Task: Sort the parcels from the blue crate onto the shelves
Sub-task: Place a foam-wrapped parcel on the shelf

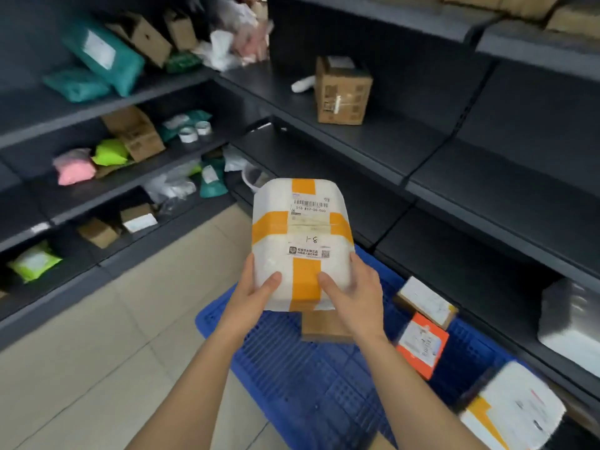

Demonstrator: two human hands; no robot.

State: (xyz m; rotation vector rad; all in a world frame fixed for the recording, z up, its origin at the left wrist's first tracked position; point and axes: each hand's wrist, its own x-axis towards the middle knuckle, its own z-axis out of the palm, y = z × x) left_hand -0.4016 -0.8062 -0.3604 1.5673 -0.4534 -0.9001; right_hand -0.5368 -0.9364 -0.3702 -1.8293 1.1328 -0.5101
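Your left hand (256,297) and right hand (357,297) grip the white parcel (302,241), marked 1-8, above the blue crate (308,384). Likely the label-reading step. Next: find its place on the shelves (389,147) and carry it level.

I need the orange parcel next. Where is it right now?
Head view, lower right: the orange parcel leans inside the blue crate, against its right side, beside a white-labelled cardboard box.
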